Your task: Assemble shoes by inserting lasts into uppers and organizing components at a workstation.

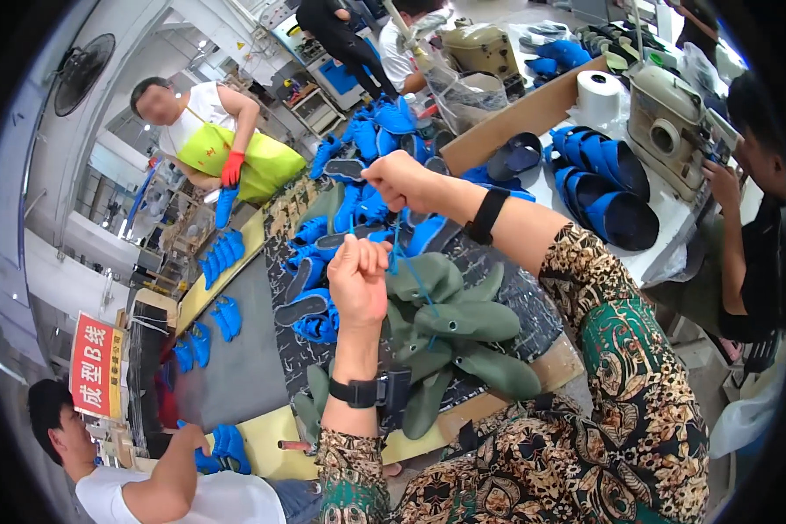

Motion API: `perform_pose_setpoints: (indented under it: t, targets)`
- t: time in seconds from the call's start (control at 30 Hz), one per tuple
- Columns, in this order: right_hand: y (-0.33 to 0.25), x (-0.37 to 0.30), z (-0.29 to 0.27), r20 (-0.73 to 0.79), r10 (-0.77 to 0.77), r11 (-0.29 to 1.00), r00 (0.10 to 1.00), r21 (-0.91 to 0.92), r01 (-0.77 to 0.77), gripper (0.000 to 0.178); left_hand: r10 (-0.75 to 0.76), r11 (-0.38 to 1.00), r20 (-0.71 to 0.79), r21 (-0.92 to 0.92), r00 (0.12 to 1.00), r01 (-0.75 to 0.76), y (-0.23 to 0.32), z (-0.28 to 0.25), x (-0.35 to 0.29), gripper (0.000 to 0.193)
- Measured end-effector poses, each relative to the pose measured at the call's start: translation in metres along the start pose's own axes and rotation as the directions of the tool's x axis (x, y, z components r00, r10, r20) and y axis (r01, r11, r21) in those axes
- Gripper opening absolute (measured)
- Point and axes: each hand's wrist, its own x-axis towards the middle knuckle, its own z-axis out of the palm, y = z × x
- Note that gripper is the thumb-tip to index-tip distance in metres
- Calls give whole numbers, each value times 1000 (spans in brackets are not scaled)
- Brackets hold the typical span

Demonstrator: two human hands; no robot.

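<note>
My left hand (359,281) is closed in a pinch on a thin blue string (421,286). Above and to its right, my right hand (402,182) is closed too, and the string runs up toward its fingers. From between the hands the string leads down to a cluster of dark green shoe lasts (467,321), which have small holes in them. The lasts lie just right of my left wrist. Behind both hands is a heap of blue shoe uppers (310,262), some with grey soles showing. The exact grip inside my fingers is hidden.
A grey conveyor belt (244,375) with blue shoes runs along the left. One person (205,131) in red gloves stands beyond it; another person (166,493) sits lower left. At right, a white table (555,188) holds blue uppers, a thread cone (600,96) and a sewing machine (668,127).
</note>
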Motion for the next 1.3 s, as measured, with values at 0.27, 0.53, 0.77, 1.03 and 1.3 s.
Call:
perform_pose_setpoints:
  t: [0.27,0.53,0.77,1.03,1.3]
  targets:
    - [38,52,-191,-346,-331,609,878,-789,-81,11,-3,922,-258,-374,966,-97,29,-59,-105,38]
    - [53,-9,-134,-289,-155,927,945,-374,38,25,174,982,-382,131,908,-133,43,-78,-135,42]
    - [134,-130,-40,288,262,524,921,-844,115,44,327,848,-407,525,853,-75,-1,-93,-173,36]
    - [148,-115,-18,16,236,857,972,-474,-200,32,10,-119,-26,993,1000,27,-76,-94,-210,74]
    - [56,-30,27,-101,-29,988,995,-154,13,30,233,-218,38,976,972,14,-78,-111,-161,67]
